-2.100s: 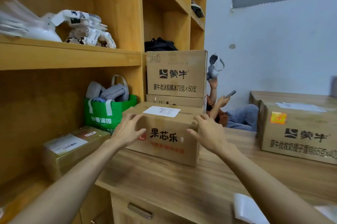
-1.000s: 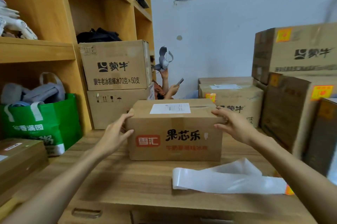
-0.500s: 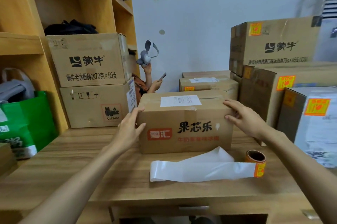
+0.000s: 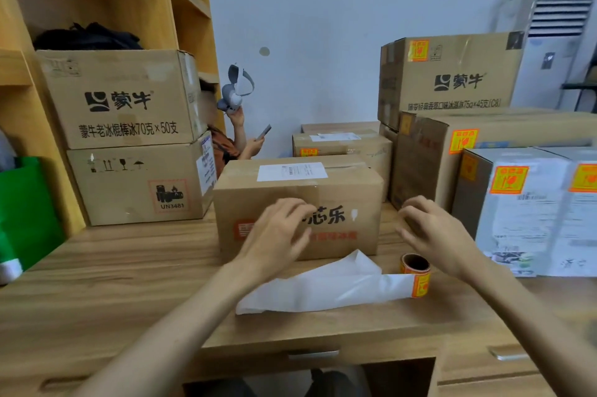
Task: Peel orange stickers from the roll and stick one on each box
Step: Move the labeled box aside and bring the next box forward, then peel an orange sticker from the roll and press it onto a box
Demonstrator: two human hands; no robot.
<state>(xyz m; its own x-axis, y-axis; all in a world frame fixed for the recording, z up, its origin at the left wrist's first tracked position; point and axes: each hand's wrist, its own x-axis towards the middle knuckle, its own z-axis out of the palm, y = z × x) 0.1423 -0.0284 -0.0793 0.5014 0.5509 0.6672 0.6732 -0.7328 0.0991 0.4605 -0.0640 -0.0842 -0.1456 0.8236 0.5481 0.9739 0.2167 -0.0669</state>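
Lying nearest on the worktop [image 4: 129,283], a white backing strip [image 4: 323,286] trails left from the orange sticker roll [image 4: 416,273], which stands just below the right hand [image 4: 433,231]. That hand hovers off the right corner of the brown box [image 4: 339,196], and the left hand [image 4: 277,231] before its front face. Both have loosely curled fingers and hold nothing. Farther right stand stickered boxes [image 4: 517,228].

One wide-angle head-worn camera looks forward and down, close over the wooden desk [image 4: 113,267], facing stacked cardboard boxes [image 4: 122,89] and a white wall [image 4: 323,57].
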